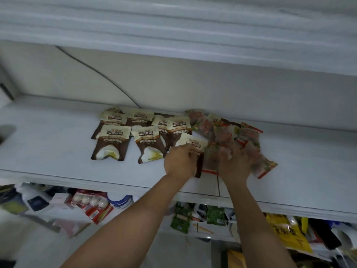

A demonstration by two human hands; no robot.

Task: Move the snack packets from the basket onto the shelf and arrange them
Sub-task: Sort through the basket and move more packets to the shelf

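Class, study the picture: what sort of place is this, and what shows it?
Probably a small shop or stockroom: a long white shelf carries rows of brown-and-cream snack packets, and mixed packaged goods crowd the space beneath it.

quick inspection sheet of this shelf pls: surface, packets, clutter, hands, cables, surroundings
surface: white shelf, packets lie flat on it
job's things: brown packets in overlapping rows, left; red packets heaped, right; basket not in view
clutter: blurred grey object at left edge
hands: left hand grips nearest brown packet; right hand grips red packets
cables: dark cable slants down back wall
surroundings: mixed goods stored below; upper shelf overhead
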